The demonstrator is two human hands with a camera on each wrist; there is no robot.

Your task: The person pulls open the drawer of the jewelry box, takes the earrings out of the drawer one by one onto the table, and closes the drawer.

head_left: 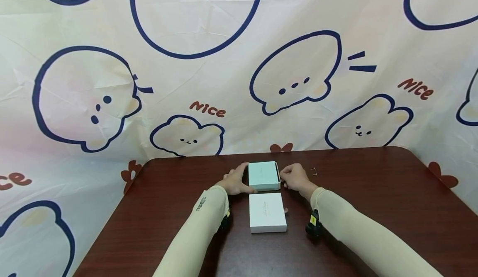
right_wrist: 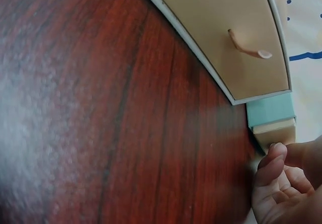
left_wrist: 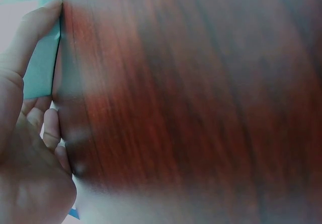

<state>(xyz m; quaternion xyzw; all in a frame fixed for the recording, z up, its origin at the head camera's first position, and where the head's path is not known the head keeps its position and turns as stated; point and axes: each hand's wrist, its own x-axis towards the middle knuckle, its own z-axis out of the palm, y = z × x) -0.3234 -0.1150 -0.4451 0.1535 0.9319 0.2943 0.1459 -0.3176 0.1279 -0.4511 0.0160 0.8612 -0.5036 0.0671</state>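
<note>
Now in hand: likely the sliding open or shut of the green box [head_left: 262,175]; a still frame cannot tell which.
Drawer: its pale front [right_wrist: 274,134] juts slightly from the green box's right end.
Left hand [head_left: 234,183]: holds the green box at its left end, thumb along the near side, other fingers farther back.
Right hand [head_left: 296,176]: narrow grip, thumb and finger pinching at the drawer front; whether a pull tab lies between them is hidden.
Box against grip: on the table [head_left: 392,185] between both hands, touching each, the drawer right at the right fingertips.
Next move: would seem to call for a straight, level slide while the left hand steadies the cover.
White box [head_left: 267,212]: just nearer the person, untouched, a ribbon tab [right_wrist: 246,50] on its right side.
Small pieces [head_left: 313,169]: beyond the right hand, too tiny to name.
</note>
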